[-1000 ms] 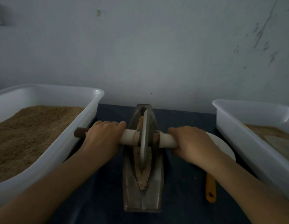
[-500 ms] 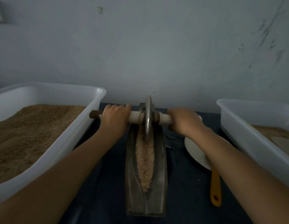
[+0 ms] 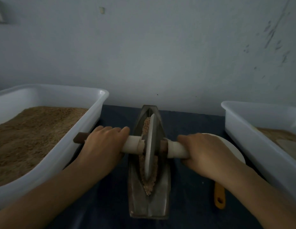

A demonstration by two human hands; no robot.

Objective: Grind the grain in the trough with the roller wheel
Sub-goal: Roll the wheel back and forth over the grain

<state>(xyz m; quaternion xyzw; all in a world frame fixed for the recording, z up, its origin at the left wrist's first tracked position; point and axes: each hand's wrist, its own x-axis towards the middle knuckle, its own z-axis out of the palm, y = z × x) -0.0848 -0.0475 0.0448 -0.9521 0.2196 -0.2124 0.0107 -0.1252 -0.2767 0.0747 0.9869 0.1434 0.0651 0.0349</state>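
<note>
Now my left hand (image 3: 102, 144) and right hand (image 3: 205, 154) each grip one axle (image 3: 134, 145) end; one wheel (image 3: 150, 146) stands mid-trough (image 3: 148, 207) in grain (image 3: 148, 187). Two tubs, left (image 3: 87, 128) and right (image 3: 253, 139); no writing legible.

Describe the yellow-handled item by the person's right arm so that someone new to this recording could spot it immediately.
Start at the grey metal trough in the middle of the dark blue cloth, then look toward the white tub on the right. Between them, just under the right hand's wrist, a yellow handle with a hanging hole points toward the camera. It is the only yellow thing here.
</note>
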